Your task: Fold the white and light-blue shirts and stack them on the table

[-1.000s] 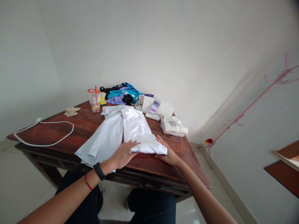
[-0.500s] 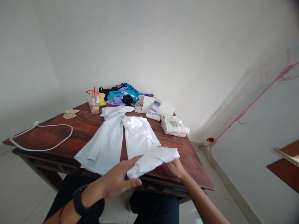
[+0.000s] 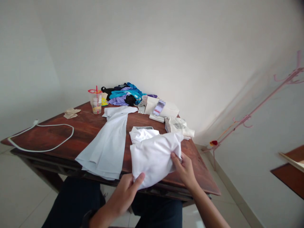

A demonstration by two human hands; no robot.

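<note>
Both your hands grip the white shirt (image 3: 153,156) at the desk's (image 3: 71,134) near edge. Left hand (image 3: 124,194) pinches its lower corner, right hand (image 3: 185,169) its side; keep edges aligned.

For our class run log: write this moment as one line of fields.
left hand: grips shirt near edge | right hand: grips shirt right side | shirt: lifted off table | beside it: flat white garment

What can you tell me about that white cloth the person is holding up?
The white cloth garment is thin, soft, creased fabric, folded over on itself. Its near edge is lifted off the brown wooden table, pinched by the left hand below and the right hand at its side; its far end, with a grey-lined opening, rests on the tabletop.
</note>
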